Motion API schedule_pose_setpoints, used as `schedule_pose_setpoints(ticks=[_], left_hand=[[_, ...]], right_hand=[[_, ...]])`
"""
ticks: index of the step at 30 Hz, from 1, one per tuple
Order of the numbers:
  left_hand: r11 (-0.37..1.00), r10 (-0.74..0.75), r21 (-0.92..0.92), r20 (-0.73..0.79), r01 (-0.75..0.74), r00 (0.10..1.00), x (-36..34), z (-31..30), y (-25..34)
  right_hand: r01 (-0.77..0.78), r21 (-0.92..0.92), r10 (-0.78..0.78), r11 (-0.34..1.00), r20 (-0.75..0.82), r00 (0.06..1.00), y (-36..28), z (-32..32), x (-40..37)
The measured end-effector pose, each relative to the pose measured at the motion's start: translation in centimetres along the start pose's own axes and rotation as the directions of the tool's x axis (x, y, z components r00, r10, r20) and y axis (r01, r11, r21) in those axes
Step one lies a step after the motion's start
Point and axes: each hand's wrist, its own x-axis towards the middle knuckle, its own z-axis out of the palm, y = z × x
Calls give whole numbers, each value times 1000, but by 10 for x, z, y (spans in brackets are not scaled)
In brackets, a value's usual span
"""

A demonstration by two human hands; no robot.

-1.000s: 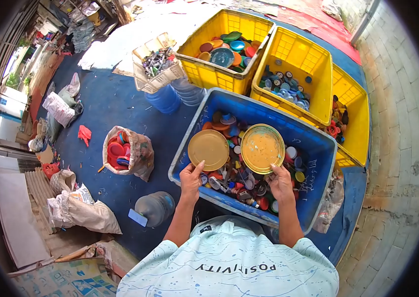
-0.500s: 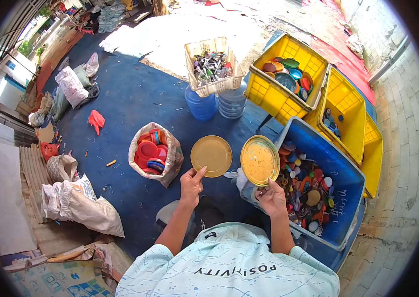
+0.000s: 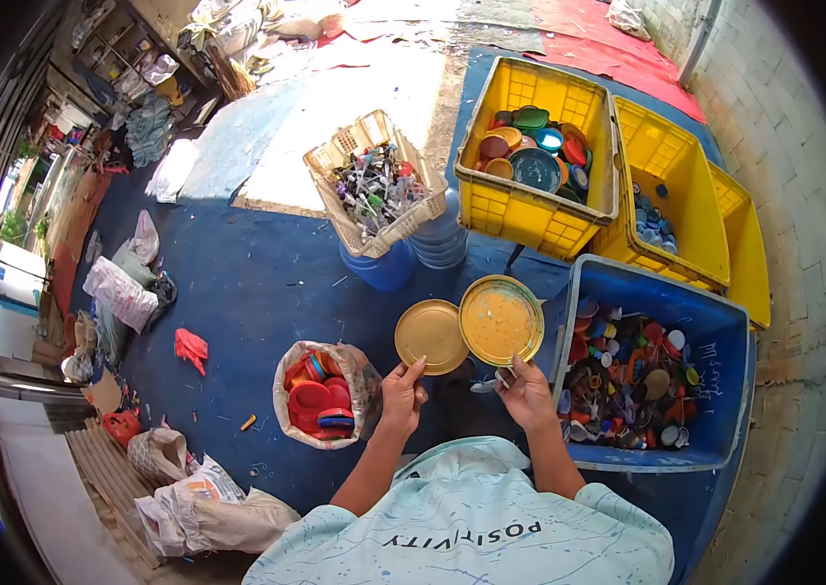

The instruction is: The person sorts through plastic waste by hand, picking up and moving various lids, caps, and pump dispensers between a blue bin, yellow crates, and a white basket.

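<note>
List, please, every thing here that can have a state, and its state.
Left hand, pinching gold lid
Gold lid, held near edge
Right hand, pinching yellow lid
Yellow lid, held, blotchy
Sack, open, holding red plastic pieces
Blue crate, open, partly filled
Cream basket, open, heaped
Leftmost yellow crate, open, partly filled

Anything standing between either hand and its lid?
Nothing visible does. The left hand pinches the gold lid at its near rim; the right hand holds the yellow lid likewise. Something pale shows beside the right hand; whether it touches is unclear.
</note>
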Motion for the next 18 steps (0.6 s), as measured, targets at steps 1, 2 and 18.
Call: schedule_pose_setpoints(ticks=[1, 2, 18], left_hand=[[1000, -18, 15, 12, 18, 1000, 16, 6, 7], [999, -37, 34, 23, 36, 999, 33, 10, 15], [956, -197, 265, 272, 124, 942, 237, 207, 103]], right_hand=[[20, 16, -19, 1000, -6, 1000, -1, 4, 15], [44, 46, -43, 998, -14, 999, -5, 9, 29], [400, 200, -357, 894, -220, 908, -132, 67, 155]])
